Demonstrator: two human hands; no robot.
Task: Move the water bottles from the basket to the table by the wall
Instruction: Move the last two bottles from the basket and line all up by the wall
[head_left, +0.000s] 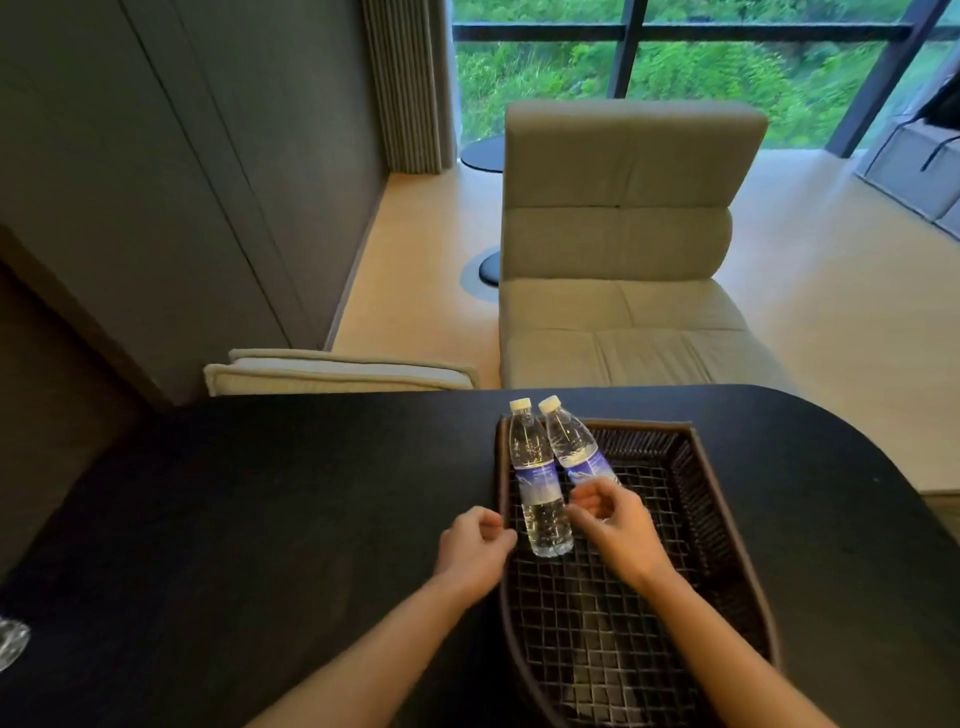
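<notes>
Two clear water bottles with white caps and blue labels lie in a dark woven basket (727, 525) on the black table (270, 519). Their caps rest at the basket's far left corner. The left bottle (537, 483) shows in full. The lower end of the right bottle (571, 447) is hidden under my right hand (615, 527), whose fingers are curled over it; a grip cannot be made out. My left hand (475, 545) hovers just outside the basket's left rim, beside the left bottle's base, with loosely curled fingers that hold nothing.
A beige chair (623, 249) stands beyond the table's far edge, with a cushion (337, 371) to its left. A dark wall runs along the left. A glass object (11, 644) sits at the table's near left edge. Large windows fill the back.
</notes>
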